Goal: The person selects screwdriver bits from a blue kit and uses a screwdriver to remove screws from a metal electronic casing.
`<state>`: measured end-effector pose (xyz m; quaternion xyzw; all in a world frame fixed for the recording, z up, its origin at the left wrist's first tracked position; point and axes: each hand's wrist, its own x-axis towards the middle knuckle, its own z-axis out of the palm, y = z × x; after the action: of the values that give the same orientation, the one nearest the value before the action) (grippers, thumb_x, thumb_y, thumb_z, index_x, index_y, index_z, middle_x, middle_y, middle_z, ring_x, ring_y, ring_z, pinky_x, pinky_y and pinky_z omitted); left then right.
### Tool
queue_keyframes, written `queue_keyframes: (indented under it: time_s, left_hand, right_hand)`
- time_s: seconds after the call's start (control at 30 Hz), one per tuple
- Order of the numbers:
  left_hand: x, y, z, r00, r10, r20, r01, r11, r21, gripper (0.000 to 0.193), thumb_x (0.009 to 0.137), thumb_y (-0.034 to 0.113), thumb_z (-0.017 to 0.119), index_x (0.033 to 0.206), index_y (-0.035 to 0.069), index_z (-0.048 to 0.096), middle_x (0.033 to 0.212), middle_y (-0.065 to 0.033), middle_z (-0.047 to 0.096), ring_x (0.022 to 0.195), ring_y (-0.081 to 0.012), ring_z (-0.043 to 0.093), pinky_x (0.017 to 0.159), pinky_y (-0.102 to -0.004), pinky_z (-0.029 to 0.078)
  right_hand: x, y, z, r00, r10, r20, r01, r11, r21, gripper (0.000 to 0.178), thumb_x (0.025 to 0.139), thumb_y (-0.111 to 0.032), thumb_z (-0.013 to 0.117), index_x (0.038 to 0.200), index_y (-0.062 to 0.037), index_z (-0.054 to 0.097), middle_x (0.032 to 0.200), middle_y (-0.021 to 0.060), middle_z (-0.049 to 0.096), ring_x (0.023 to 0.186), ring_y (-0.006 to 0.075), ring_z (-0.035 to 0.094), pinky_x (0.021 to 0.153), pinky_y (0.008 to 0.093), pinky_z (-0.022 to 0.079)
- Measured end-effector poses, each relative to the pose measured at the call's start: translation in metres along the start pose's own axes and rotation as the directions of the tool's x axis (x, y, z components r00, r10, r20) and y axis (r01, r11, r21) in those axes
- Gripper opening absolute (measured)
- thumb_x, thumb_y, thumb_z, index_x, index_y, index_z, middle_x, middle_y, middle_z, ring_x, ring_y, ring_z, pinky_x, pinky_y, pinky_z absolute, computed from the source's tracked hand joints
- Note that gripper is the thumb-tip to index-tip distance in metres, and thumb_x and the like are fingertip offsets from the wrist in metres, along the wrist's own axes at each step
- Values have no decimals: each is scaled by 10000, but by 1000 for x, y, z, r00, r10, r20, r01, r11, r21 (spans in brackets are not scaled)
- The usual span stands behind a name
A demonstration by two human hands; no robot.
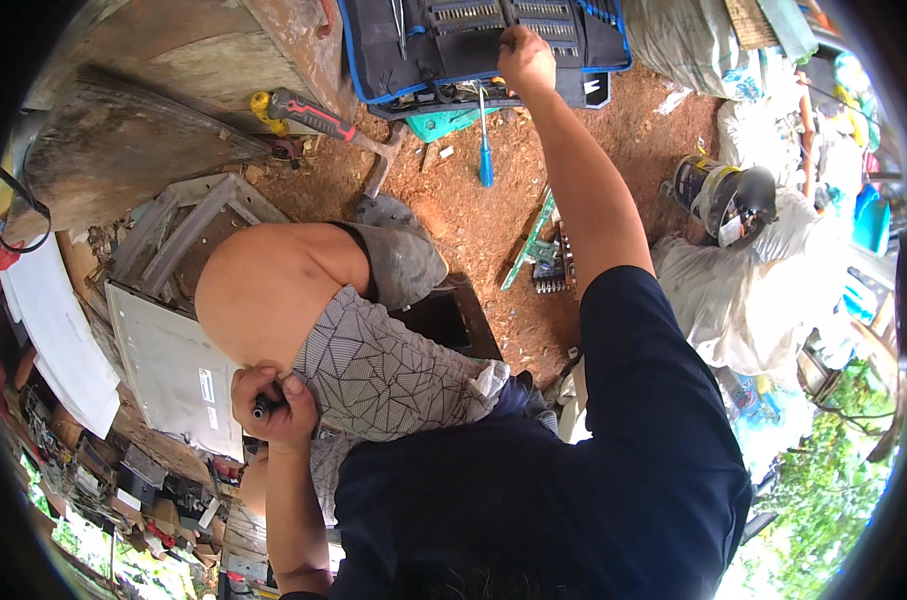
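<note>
My left hand (280, 412) is closed around a slim black bit-driver handle (262, 406), beside my bare knee; its round tip points up. Out at full reach, my right hand (527, 65) is over an unfolded black tool case (454, 62) with blue edging. Its fingers are pinched together at the rows of small metal bits (546, 30); whatever they grip is too small or hidden to make out. Just below the case, a screwdriver with a blue handle (486, 165) rests with its shaft against the case edge.
A hammer (319, 118) with a red and black grip lies left of the case. Green circuit boards (534, 240) are on the dirt floor. A pale metal casing (164, 360) stands at the left. White sacks (744, 270) and a dark bucket (699, 190) are at the right.
</note>
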<state>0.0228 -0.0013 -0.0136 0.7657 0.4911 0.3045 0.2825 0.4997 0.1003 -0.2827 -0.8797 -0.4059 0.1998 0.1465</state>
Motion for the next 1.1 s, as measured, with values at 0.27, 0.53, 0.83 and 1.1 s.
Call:
queue_keyframes:
  time_s: [0.27, 0.53, 0.83, 1.1]
  left_hand:
    - [-1, 1, -3, 1000, -6, 24, 6, 1000, 16, 284, 869, 205, 714, 985, 7, 546, 641, -48, 472, 554, -152, 384, 561, -293, 376]
    - [0, 0, -3, 1000, -3, 13, 2, 999, 35, 296, 865, 212, 720, 997, 17, 541, 673, -57, 533, 557, -140, 386, 542, -286, 326]
    - [0, -2, -3, 1000, 11, 15, -11, 1000, 12, 287, 876, 211, 708, 1002, 16, 539, 682, -47, 535, 556, -132, 375, 544, -285, 315]
    - [-1, -1, -2, 1000, -25, 1, 25, 1000, -4, 293, 880, 220, 710, 998, 17, 534, 680, -46, 512, 558, -130, 372, 547, -280, 309]
  right_hand:
    - [-3, 8, 9, 983, -24, -182, 28, 999, 23, 278, 846, -269, 717, 1107, -175, 696, 1083, 89, 698, 1108, 298, 622, 988, 404, 474]
    - [-84, 37, 10, 928, -309, -207, 324, 945, 45, 187, 858, -124, 618, 975, -186, 750, 1045, 47, 725, 975, 223, 666, 943, 351, 484]
    - [-93, 44, 38, 958, -224, -180, 233, 972, 31, 235, 861, -119, 585, 993, -199, 763, 1157, 8, 695, 1054, 268, 650, 932, 379, 527]
    - [-94, 48, 45, 942, -248, -228, 259, 966, 20, 227, 853, -149, 597, 1008, -203, 754, 1157, 13, 690, 1030, 279, 651, 919, 390, 534]
